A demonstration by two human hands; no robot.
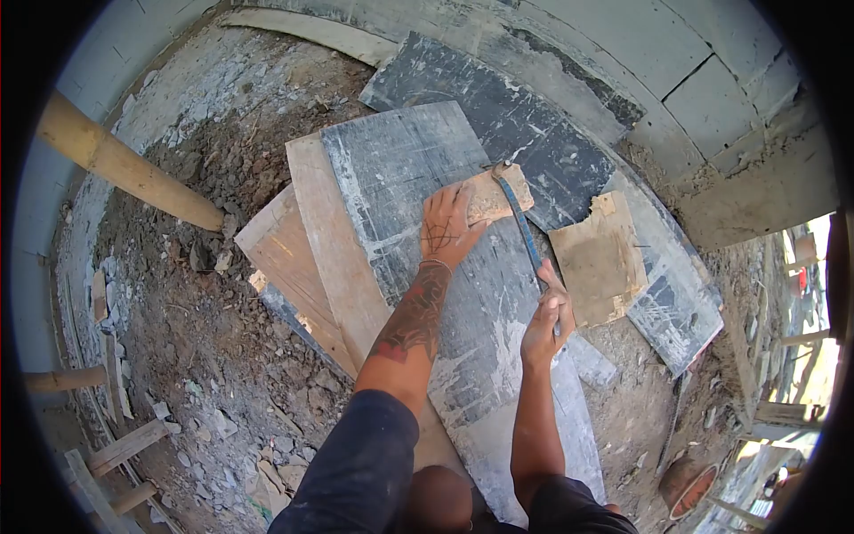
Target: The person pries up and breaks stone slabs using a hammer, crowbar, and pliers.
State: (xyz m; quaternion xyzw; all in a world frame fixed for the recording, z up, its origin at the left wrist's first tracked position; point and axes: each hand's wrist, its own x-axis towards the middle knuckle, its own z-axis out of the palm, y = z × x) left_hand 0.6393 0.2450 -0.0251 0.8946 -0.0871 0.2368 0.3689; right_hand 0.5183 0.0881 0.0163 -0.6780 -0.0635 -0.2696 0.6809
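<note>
My left hand (449, 222) is closed over the left end of a short, rough-faced wooden block (500, 193). The block lies over the dark, paint-streaked panel (405, 147). In my right hand (549, 320) is a hammer (521, 222) with a blue handle, gripped near its lower end. The hammer's metal head overlaps the upper edge of the block in this view. Right of the handle lies a square plywood scrap (600, 258) with a ragged corner.
Plywood sheets (329, 222) stick out beneath the panel. Another dark board (498, 107) lies behind, near a block wall (658, 53). A bamboo pole (133, 165) stands in rubble and soil at left. A bucket (687, 488) lies tipped at lower right.
</note>
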